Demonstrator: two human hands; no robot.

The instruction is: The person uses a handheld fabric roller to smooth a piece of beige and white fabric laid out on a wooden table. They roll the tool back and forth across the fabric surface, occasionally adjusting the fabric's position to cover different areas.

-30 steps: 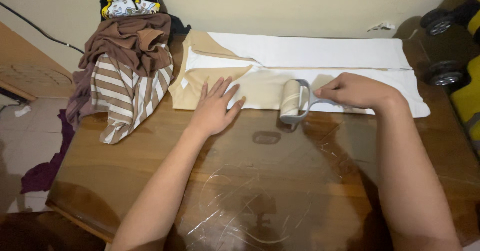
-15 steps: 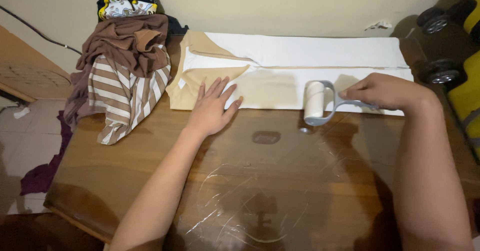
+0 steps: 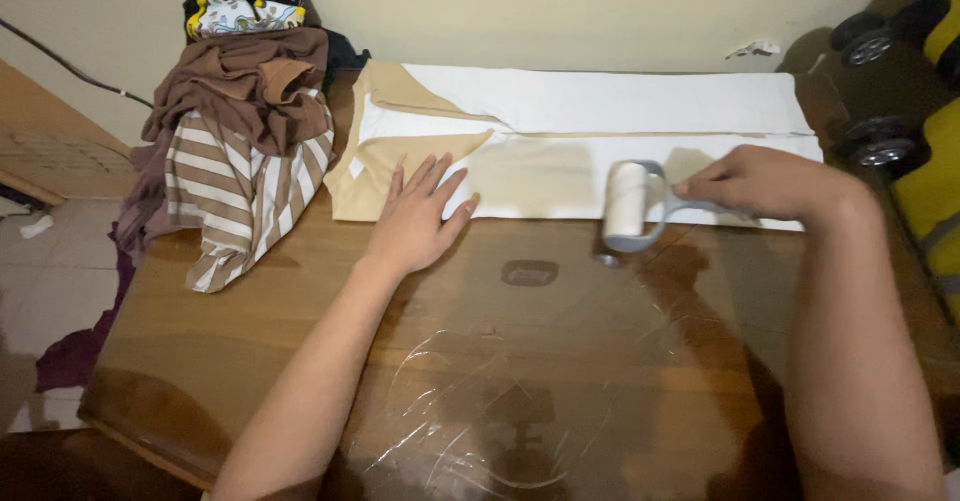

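Rolled rightward along the cloth's (image 3: pixel 600 111) near edge since a second ago, roller (image 3: pixel 627 201) now sits toward the worktop's (image 3: pixel 250 331) right side, right hand (image 3: pixel 765 181) in clenched grip on its grey handle, left hand (image 3: pixel 415 216) flat, fingers spread, pinning the cloth beside the clothes pile (image 3: pixel 245 111).

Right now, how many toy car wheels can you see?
2, both at the right edge by the wall: an upper wheel in the corner and a lower wheel beside the table. Others may be hidden.
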